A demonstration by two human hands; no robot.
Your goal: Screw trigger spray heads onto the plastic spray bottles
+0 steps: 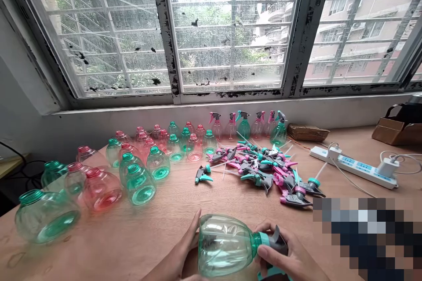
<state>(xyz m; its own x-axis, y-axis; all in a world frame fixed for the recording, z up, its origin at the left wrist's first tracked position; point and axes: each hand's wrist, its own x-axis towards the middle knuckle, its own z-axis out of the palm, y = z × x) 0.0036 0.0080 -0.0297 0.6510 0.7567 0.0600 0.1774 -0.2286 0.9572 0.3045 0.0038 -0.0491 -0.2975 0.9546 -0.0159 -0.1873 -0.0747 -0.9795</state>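
A clear green spray bottle (226, 245) lies on its side low in the head view, its base to the left and its neck to the right. My left hand (185, 248) is wrapped about the base end, some of its fingers hidden behind the bottle. At the neck, my right hand (286, 250) is closed round the grey and teal trigger spray head (278, 242), thumb and fingers by the teal collar. The head sits against the bottle's mouth; whether it is screwed tight I cannot tell. Beyond lies a pile of loose spray heads (260, 164).
Open green and pink bottles (141, 184) stand at the left and back. Several bottles with heads fitted (244, 127) line the wall. A white power strip (354, 167), a brown package (307, 132) and a cardboard box (394, 127) are at the right. One spray head (203, 174) lies apart.
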